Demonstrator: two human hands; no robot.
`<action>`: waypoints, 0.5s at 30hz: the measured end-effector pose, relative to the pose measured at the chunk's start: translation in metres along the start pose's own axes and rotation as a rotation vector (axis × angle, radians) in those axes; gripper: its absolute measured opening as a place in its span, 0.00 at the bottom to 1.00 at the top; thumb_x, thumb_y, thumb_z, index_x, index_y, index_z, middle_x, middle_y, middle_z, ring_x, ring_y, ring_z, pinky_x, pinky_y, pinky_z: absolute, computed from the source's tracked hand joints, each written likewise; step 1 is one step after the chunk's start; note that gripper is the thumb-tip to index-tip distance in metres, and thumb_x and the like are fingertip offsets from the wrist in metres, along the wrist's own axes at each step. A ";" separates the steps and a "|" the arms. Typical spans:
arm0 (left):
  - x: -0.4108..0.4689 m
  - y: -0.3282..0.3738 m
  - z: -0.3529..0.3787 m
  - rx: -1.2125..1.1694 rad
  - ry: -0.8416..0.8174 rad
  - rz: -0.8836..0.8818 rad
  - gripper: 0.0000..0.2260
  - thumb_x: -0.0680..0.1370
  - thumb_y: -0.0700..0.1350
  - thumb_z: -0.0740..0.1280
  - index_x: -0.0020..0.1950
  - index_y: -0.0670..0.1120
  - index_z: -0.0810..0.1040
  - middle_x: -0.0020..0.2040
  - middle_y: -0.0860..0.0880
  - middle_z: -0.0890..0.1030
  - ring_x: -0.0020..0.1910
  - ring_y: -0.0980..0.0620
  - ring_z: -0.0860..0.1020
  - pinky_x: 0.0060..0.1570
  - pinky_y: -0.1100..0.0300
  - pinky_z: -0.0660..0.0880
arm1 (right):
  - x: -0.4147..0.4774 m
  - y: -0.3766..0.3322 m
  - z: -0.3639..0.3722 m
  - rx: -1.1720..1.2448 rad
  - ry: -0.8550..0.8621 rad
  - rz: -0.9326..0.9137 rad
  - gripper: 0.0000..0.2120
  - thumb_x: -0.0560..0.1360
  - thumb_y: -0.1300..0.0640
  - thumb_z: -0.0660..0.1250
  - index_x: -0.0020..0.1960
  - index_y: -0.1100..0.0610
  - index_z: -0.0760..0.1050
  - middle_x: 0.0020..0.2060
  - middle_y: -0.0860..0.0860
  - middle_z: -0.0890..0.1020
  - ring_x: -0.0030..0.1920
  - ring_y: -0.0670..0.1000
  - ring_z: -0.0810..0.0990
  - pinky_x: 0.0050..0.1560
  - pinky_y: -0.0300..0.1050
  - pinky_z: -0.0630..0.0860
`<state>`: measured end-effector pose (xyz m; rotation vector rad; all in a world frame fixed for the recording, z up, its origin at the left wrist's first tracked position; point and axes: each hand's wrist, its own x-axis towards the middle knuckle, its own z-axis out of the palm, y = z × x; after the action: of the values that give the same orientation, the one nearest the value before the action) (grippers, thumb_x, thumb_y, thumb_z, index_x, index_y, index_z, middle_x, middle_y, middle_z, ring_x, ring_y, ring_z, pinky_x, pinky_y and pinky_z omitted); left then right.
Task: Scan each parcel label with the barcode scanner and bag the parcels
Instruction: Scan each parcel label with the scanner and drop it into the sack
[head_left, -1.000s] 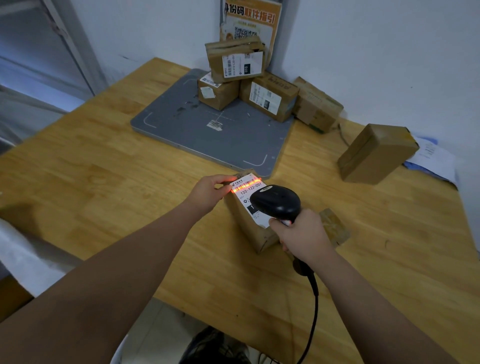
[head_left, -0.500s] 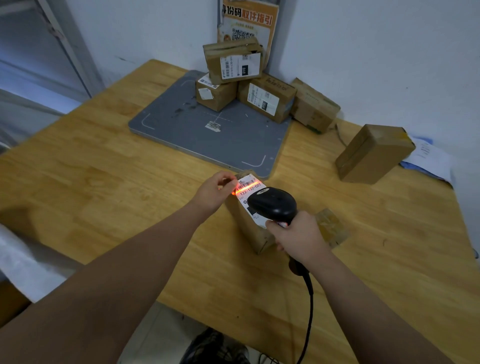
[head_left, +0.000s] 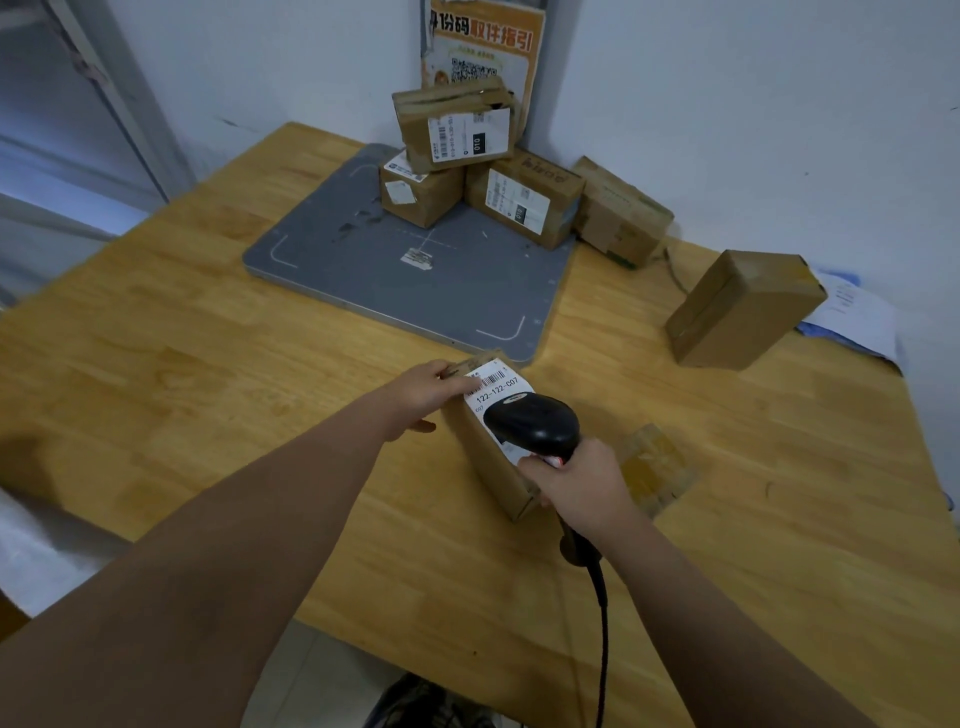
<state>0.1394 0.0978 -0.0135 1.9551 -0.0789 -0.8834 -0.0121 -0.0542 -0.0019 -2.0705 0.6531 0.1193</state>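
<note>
A brown cardboard parcel lies on the wooden table in front of me, its white label facing up with a barcode and "122-122-007". My left hand holds the parcel's far left end, fingers on the label's edge. My right hand grips the handle of a black barcode scanner, whose head hovers over the label's lower part. No red scan light shows on the label. The scanner's cable hangs down off the table edge.
A grey scale plate lies behind the parcel, with several labelled boxes stacked at its far corner. A long plain box stands at the right beside papers. A flat piece of cardboard lies right of my hand. White bag material shows at left.
The red scan line that lit the label's barcode has gone out. My left hand's fingers have shifted slightly along the parcel's end; the scanner stays over the label.
</note>
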 end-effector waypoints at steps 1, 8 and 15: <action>0.001 -0.005 -0.004 -0.042 -0.022 -0.008 0.26 0.78 0.56 0.66 0.73 0.50 0.67 0.70 0.48 0.70 0.66 0.46 0.69 0.61 0.48 0.73 | -0.002 0.002 0.000 0.028 0.004 -0.001 0.11 0.70 0.57 0.71 0.43 0.65 0.78 0.35 0.64 0.81 0.32 0.55 0.78 0.35 0.46 0.72; -0.001 -0.022 0.001 -0.222 -0.110 -0.083 0.18 0.79 0.57 0.62 0.68 0.58 0.64 0.72 0.46 0.66 0.72 0.41 0.64 0.66 0.44 0.65 | -0.011 0.016 -0.003 0.210 0.035 -0.034 0.06 0.73 0.61 0.71 0.37 0.58 0.79 0.26 0.55 0.79 0.30 0.48 0.79 0.36 0.42 0.74; -0.007 -0.018 0.022 -0.457 -0.146 0.010 0.12 0.79 0.49 0.63 0.62 0.57 0.67 0.62 0.46 0.74 0.62 0.46 0.71 0.64 0.46 0.71 | -0.020 0.029 -0.010 0.364 0.030 -0.093 0.05 0.70 0.60 0.70 0.37 0.59 0.77 0.26 0.56 0.78 0.30 0.55 0.79 0.42 0.57 0.78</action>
<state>0.1153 0.0938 -0.0303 1.4651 0.0278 -0.9430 -0.0455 -0.0672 -0.0117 -1.7491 0.5498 -0.0795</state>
